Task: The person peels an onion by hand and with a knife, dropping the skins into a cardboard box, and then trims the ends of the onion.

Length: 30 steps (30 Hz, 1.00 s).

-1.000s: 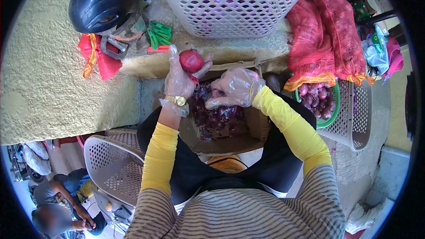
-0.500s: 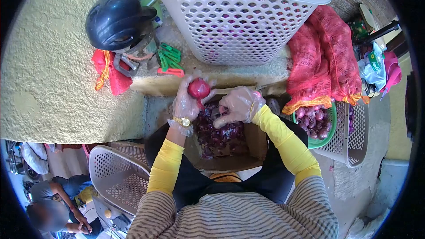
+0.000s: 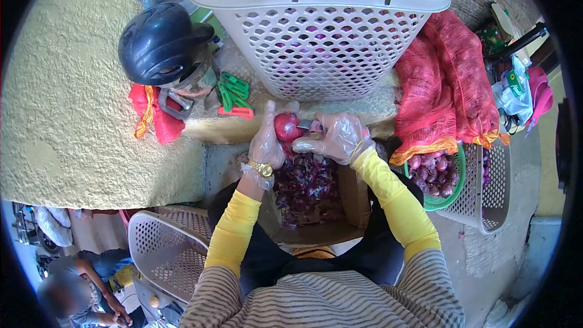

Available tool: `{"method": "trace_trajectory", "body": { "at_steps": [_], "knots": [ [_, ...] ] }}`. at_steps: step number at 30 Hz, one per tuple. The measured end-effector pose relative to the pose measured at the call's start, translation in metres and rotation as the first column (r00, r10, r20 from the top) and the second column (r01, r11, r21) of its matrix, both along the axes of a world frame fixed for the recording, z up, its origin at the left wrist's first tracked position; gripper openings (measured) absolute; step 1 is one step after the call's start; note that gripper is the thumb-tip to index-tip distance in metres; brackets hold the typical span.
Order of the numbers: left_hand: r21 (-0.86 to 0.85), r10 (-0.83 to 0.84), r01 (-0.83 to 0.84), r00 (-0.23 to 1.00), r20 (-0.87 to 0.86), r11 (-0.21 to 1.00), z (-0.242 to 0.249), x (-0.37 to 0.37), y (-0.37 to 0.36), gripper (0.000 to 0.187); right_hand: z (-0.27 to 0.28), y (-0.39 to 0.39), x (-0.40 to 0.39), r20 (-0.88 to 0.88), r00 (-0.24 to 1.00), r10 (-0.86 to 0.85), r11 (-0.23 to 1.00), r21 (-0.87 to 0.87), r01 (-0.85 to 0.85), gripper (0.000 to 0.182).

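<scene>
A red onion (image 3: 286, 127) is gripped in my left hand (image 3: 266, 144), which wears a clear plastic glove and a gold watch at the wrist. My gloved right hand (image 3: 337, 136) is closed around a small knife (image 3: 304, 124); its short blade meets the onion's right side, and the handle is mostly hidden by the fingers. Below both hands, between my knees, sits a cardboard box (image 3: 354, 197) with many purple onion skins (image 3: 306, 185) inside.
A tall grey perforated basket (image 3: 322, 42) stands on the ledge ahead. Red mesh sacks (image 3: 425, 85) lie to its right, above a green basin of onions (image 3: 434, 173). A dark helmet (image 3: 158, 42) and green clips (image 3: 232, 90) are at left. Another person (image 3: 91, 285) sits lower left.
My hands have come together, and the knife blade now touches the onion. The left hand has shifted right with the onion. The view has tilted slightly.
</scene>
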<state>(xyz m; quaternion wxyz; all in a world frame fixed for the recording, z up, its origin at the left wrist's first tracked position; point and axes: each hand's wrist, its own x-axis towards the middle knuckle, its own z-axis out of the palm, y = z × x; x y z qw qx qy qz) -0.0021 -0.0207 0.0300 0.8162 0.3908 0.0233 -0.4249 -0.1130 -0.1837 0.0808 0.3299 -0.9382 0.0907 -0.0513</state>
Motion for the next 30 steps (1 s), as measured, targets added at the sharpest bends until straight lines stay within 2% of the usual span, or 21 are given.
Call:
{"method": "trace_trajectory", "body": {
  "at_steps": [2,4,7,9,11,15,17,19,23,24,26,27,28,30],
  "knots": [
    [-0.031,-0.019,0.017,0.998,-0.063,0.999,0.000,-0.007,-0.004,0.060,-0.009,-0.001,0.003,0.016,1.000,-0.017,0.999,-0.029,0.018,0.075],
    [-0.040,0.003,-0.007,0.996,-0.088,0.999,0.004,-0.010,-0.006,0.060,-0.016,0.000,0.008,0.104,0.995,-0.005,0.994,-0.109,0.017,0.075],
    [-0.057,0.016,-0.022,0.995,-0.101,0.998,0.007,-0.007,-0.004,0.059,-0.014,0.001,0.014,0.077,0.997,-0.008,0.988,-0.152,0.020,0.075],
    [-0.061,0.010,-0.016,0.995,-0.095,0.998,0.005,-0.004,0.000,0.059,-0.014,0.003,0.016,0.096,0.995,0.004,0.990,-0.141,0.009,0.074],
    [-0.076,-0.036,0.036,0.999,0.012,0.996,-0.003,-0.001,0.005,0.057,-0.015,0.009,0.017,0.112,0.993,0.019,0.992,-0.126,-0.005,0.073],
    [-0.072,0.000,-0.002,1.000,-0.019,0.997,-0.005,-0.004,0.004,0.056,-0.014,0.011,0.018,0.081,0.996,0.021,0.995,-0.102,-0.013,0.064],
    [-0.052,0.018,-0.023,0.995,-0.099,0.998,-0.015,0.002,0.005,0.055,-0.014,0.012,0.018,0.043,0.999,0.019,0.994,-0.107,-0.014,0.061],
    [-0.047,0.020,-0.025,0.994,-0.103,0.999,-0.015,0.003,0.004,0.055,-0.013,0.015,0.017,0.098,0.994,0.050,0.998,0.028,-0.053,0.059],
    [-0.085,-0.030,0.023,0.996,-0.082,0.996,-0.029,0.010,0.007,0.055,-0.021,0.013,0.017,0.060,0.996,0.060,0.998,-0.008,-0.059,0.059],
    [-0.085,-0.027,0.020,0.996,-0.083,0.996,-0.022,0.009,0.007,0.055,-0.018,0.013,0.016,0.046,0.992,0.120,0.991,-0.064,-0.117,0.060],
    [0.090,0.062,-0.055,0.995,-0.083,0.994,-0.009,0.006,0.006,0.058,-0.010,0.014,0.013,0.026,0.983,0.179,0.977,-0.119,-0.175,0.060],
    [0.089,0.064,-0.056,0.994,-0.084,0.994,-0.008,0.006,0.006,0.058,-0.007,0.016,0.012,-0.014,0.968,0.249,0.958,-0.139,-0.249,0.061],
    [0.007,0.065,-0.064,0.984,-0.165,0.998,-0.007,0.006,0.007,0.059,-0.006,0.018,0.010,-0.056,0.946,0.318,0.934,-0.156,-0.323,0.061],
    [-0.101,0.043,-0.075,0.957,-0.287,0.992,-0.011,0.010,0.008,0.062,-0.013,0.019,0.010,-0.051,0.934,0.355,0.920,-0.159,-0.358,0.060]
  ]
}}
